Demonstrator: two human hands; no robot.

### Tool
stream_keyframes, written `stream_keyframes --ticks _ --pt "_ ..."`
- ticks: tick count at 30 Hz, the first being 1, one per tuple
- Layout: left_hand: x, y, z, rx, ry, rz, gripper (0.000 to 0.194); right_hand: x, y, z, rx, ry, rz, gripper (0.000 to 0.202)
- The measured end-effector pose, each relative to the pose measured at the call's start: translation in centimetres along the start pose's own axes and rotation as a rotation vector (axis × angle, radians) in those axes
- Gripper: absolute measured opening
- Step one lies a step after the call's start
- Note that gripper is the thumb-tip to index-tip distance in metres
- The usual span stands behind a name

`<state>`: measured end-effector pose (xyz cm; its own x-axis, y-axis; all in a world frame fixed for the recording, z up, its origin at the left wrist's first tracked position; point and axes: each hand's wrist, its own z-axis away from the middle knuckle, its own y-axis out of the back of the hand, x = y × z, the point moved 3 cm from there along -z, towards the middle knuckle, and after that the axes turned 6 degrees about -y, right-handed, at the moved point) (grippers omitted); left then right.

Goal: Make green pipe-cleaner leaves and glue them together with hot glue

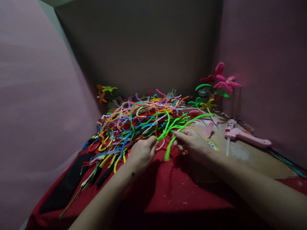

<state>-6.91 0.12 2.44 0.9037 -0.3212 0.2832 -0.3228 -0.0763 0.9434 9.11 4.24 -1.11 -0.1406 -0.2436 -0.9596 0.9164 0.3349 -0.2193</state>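
Note:
My left hand (143,150) is closed on one end of a bunch of bright green pipe cleaners (166,131), which fan out up and to the right. Between the thumb and fingers of my right hand (189,142) is a single green pipe cleaner (193,120), its lower end hanging near the red cloth. The hands are a short way apart, above the front of a large heap of multicoloured pipe cleaners (144,116). Part of the green bunch overlaps the heap, so where each strand ends is hard to see.
A pink glue gun (249,136) lies on a cardboard sheet (259,163) at the right, beside a yellow-rimmed tape roll (211,144). Pipe-cleaner flowers (227,82) stand behind it. On the red cloth (168,198), a black flat object (66,185) and several scissors handles (94,147) lie left.

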Motion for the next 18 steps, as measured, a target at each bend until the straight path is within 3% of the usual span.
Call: stream_keyframes --ticks 5,8,11,14,16,18 --pt "-0.7 -0.9 -0.7 -0.106 -0.031 -0.246 0.025 -1.1 1.8 -0.2 0.036 0.055 -0.14 0.027" --pt "0.4 -1.4 -0.7 0.029 -0.151 -0.241 0.022 -1.0 1.4 0.0 0.044 0.07 -0.146 0.028" --pt "1.9 -1.3 -0.5 0.187 -0.262 0.074 0.039 -0.8 0.7 0.2 0.02 0.081 -0.169 0.027" --pt "3.2 -1.1 -0.6 0.219 -0.314 0.447 0.028 -0.4 0.3 0.3 -0.037 0.052 -0.172 0.027" --pt "3.8 -0.9 -0.8 0.234 -0.276 0.598 0.021 -0.4 0.5 0.1 -0.036 0.056 -0.184 0.025" --pt "4.0 -0.8 -1.1 0.211 -0.154 0.721 0.022 -0.6 1.0 -0.1 -0.013 0.097 -0.232 0.022"
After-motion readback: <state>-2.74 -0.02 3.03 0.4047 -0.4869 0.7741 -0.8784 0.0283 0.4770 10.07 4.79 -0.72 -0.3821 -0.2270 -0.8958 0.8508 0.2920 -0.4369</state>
